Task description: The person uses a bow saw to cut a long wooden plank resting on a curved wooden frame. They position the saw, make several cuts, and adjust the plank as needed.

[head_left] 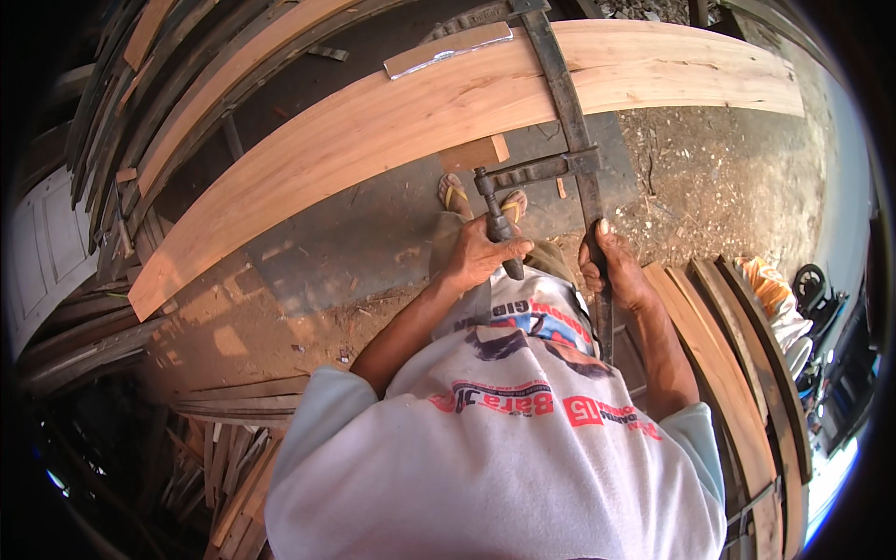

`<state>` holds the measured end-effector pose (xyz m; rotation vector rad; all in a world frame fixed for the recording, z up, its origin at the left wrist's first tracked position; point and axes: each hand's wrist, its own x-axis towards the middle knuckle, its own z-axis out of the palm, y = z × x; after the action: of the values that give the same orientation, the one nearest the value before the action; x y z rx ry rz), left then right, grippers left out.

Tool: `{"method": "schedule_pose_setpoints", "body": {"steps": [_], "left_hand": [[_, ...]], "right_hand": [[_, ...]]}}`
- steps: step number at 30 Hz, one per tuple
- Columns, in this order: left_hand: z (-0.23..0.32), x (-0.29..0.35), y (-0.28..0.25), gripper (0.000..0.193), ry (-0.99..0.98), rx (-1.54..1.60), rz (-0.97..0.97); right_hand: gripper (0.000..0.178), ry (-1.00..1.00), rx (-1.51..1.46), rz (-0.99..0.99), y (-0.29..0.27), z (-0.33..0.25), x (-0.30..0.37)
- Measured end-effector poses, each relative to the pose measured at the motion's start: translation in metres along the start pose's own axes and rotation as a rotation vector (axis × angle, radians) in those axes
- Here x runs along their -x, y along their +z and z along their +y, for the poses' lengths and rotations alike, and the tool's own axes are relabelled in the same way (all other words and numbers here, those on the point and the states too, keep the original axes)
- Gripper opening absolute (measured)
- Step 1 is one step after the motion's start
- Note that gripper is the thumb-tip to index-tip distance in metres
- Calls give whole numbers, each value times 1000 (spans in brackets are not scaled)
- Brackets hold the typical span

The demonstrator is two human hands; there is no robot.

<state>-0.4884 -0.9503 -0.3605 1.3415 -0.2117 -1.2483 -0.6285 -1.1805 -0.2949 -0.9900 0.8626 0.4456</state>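
A long metal bar clamp (561, 89) lies across a wide pale wooden plank (373, 126). My left hand (485, 250) is closed around the clamp's screw handle, below its sliding arm. My right hand (613, 264) grips the clamp's bar nearer my body, with the thumb pointing up along it. At the plank's far edge, a short wood strip (448, 50) with a whitish lower edge lies beside the bar. The clamp's fixed jaw is at the far end, partly cut off by the picture's edge.
Long boards (177, 112) are stacked at the far left, near a white panelled door (61, 238). More planks (737, 392) lean on my right, with cloth and dark objects beyond. Wood scraps lie at lower left. Sawdust and chips cover the floor (691, 187) around my sandalled feet.
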Motion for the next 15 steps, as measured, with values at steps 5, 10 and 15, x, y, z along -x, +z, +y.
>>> {"method": "schedule_pose_setpoints", "body": {"steps": [5, 10, 15], "left_hand": [[-3, -11, 1, 36, 36, 188, -18], [7, -17, -6, 31, 18, 55, 31], [24, -20, 13, 35, -95, -132, 176]], "right_hand": [[69, -6, 5, 4, -2, -2, -5], [69, -12, 2, 1, -7, 1, -11], [66, -42, 15, -1, -5, 2, -11]]}}
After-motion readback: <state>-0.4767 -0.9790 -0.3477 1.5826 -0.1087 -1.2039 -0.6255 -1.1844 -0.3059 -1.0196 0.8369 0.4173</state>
